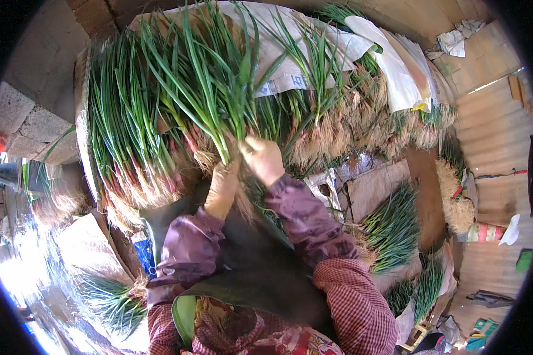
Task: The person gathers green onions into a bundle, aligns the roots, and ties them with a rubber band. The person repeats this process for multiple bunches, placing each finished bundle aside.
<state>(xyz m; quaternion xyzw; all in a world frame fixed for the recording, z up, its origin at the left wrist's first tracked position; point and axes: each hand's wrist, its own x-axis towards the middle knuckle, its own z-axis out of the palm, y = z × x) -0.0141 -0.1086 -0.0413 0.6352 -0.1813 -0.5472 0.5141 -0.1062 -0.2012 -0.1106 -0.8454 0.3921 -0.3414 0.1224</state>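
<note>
My left hand (221,188), in a pale tan glove, is closed round the lower stems of a bunch of green onions (210,97). The long leaves stand up and away from me, and pale roots hang below the fist. Just right of it and a little higher, my right hand (263,158), gloved alike, is closed against stems of the same bunch; its fingertips are partly hidden. Beyond both hands lies a broad heap of green onions (121,118), leaves pointing away and reddish bases and roots toward me.
White sheets (391,71) cover part of the heap at the far right. More green onions (394,222) lie on cardboard at the right, and others (115,302) at the lower left. Concrete blocks (38,121) stand at the left. A dark apron (266,260) covers my lap.
</note>
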